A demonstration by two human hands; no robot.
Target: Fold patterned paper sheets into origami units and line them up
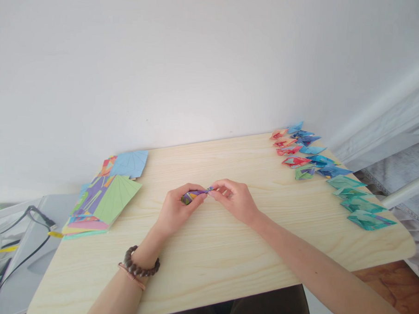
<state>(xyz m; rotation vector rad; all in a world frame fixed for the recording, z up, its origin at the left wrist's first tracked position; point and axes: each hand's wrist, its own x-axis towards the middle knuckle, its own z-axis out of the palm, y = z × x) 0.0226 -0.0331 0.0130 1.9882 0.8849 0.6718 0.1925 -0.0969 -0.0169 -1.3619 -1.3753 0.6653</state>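
A small folded piece of patterned paper (190, 196), purple with yellow and green, is held above the middle of the table (205, 249). My left hand (179, 206) grips its wider end, thumb on the near side and fingers behind. At the narrow tip, my right hand (233, 199) pinches the paper between thumb and index finger. The fingertips of both hands almost meet there. My fingers hide part of the folded paper.
Flat coloured paper sheets (119, 199) lie in an overlapping pile at the left. Along the right edge sit several folded paper pieces, red (295, 161), blue (334, 171) and green (369, 219). Cables (36, 214) lie beyond the left edge; a wall (185, 72) rises behind.
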